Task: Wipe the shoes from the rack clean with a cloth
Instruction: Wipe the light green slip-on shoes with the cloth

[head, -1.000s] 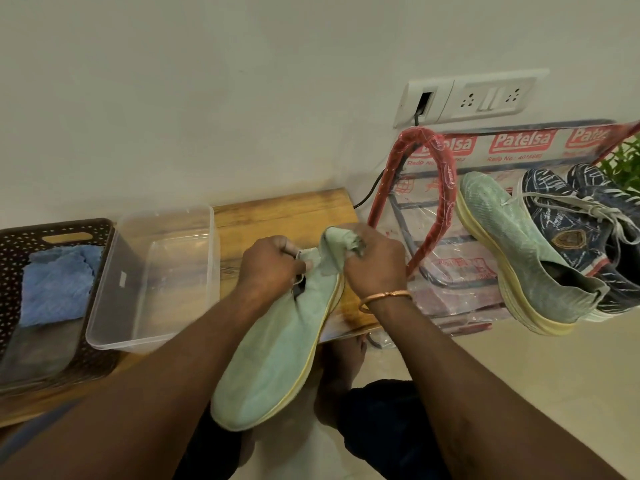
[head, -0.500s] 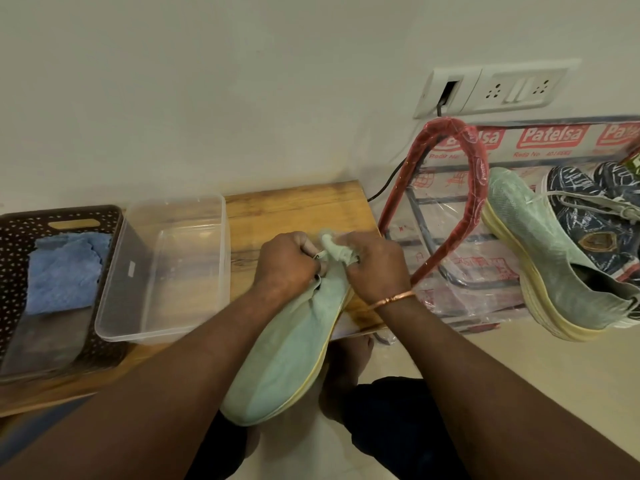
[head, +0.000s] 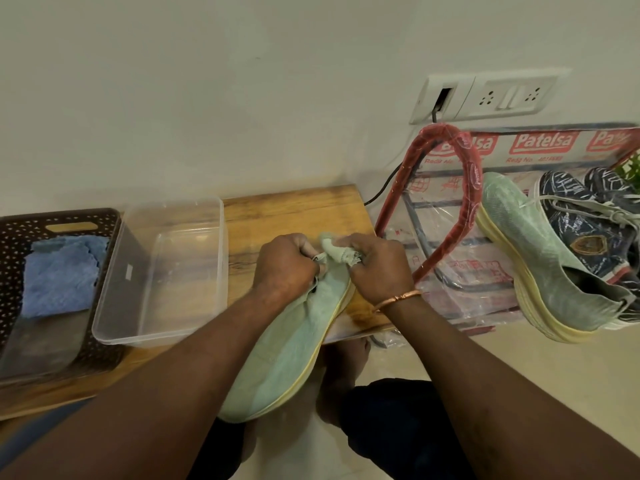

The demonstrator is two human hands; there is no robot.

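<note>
Wipe the heel collar of the pale green knit shoe with yellow sole [head: 294,344].
Shoe rests heel-end on the wooden bench [head: 294,209], toe past its near edge. Left hand [head: 284,268] grips the collar; right hand [head: 377,268] pinches the bunched pale green cloth [head: 337,252] against it. Brace firmly; use short strokes. One second earlier the cloth stood taller, less bunched.

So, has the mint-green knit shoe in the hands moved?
No. The mint-green knit shoe lies as before against the wooden board: heel over its right end between the left hand and right hand, toe past the front edge.
</note>
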